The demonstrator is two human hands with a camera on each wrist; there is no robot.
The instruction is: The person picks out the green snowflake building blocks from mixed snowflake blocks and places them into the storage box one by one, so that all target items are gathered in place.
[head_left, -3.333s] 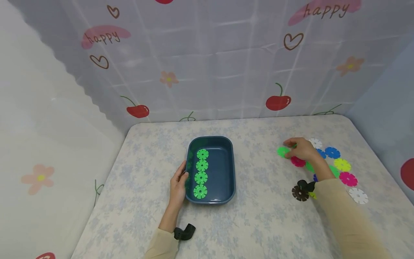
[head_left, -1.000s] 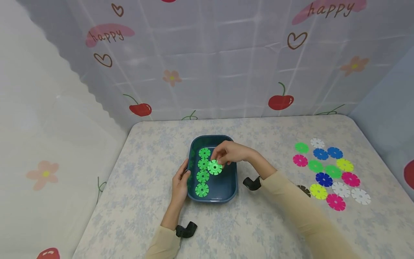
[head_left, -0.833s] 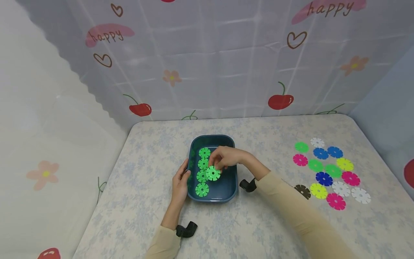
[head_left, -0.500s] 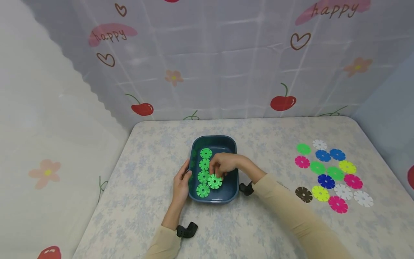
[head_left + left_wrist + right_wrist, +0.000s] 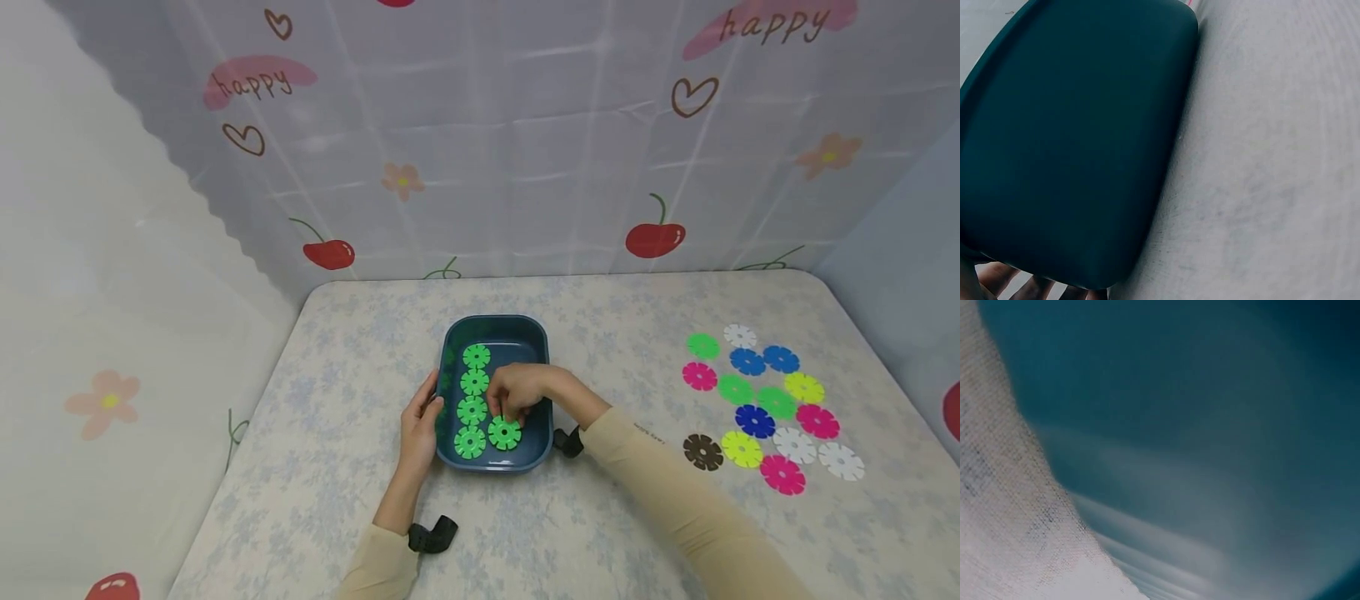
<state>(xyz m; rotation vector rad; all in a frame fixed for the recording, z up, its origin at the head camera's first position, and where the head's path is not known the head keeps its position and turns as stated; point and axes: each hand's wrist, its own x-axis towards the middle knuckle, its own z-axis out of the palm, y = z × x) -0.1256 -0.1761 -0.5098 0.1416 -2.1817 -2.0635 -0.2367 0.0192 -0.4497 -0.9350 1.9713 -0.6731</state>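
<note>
In the head view a dark blue tray (image 5: 517, 335) sits mid-table. My left hand (image 5: 417, 429) holds its left side, thumb by the rim; the left wrist view shows those fingers (image 5: 1032, 287) against the tray's outer wall. A column of green notched snowflake discs (image 5: 474, 382) lies along the tray's left side. Inside the tray, my right hand (image 5: 521, 387) pinches another green snowflake disc (image 5: 504, 433) at its far edge, just right of the column's nearest disc. The right wrist view holds only the blurred tray wall (image 5: 1147, 394) and tablecloth, so the fingertips are hidden there.
On the right of the table lie loose snowflake discs: pink (image 5: 783, 474), yellow (image 5: 742, 449), dark blue (image 5: 754, 422), brown (image 5: 702, 452), white (image 5: 842, 461), lighter blue (image 5: 747, 362) and green (image 5: 736, 389). A printed curtain (image 5: 510, 167) hangs behind the table.
My right hand has brought a green disc from the right-hand group into the tray, then lowered it toward the near end beside the column. My left hand stays on the tray.
</note>
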